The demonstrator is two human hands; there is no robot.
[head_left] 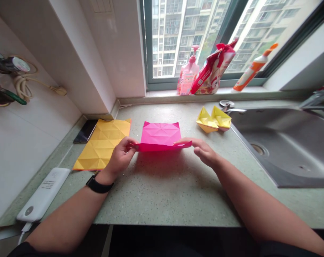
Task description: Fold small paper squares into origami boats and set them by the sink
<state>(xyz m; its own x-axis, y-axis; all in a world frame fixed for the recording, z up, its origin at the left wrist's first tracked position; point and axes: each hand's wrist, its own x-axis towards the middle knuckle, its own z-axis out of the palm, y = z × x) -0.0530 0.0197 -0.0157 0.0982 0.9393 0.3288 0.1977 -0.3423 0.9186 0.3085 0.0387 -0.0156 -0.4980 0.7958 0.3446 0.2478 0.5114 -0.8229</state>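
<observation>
A sheet of pink origami paper [160,137] lies on the speckled green countertop [164,196], covered in crease lines, its near edge folded up into a flap. My left hand [121,157] pinches the left end of that flap. My right hand [201,151] grips its right end between fingers and thumb. Left of the pink sheet, close to my left hand, lies a creased yellow paper sheet [101,144]. Two yellow folded paper boats [214,119] stand beyond my right hand.
A stainless steel sink [279,146] with a tap [231,107] lies to the right. A phone [85,131] and a white power bank [42,194] sit at the left. A pink soap bottle [188,75], a red-and-white bag [212,69] and an orange-capped tube [251,67] stand on the windowsill.
</observation>
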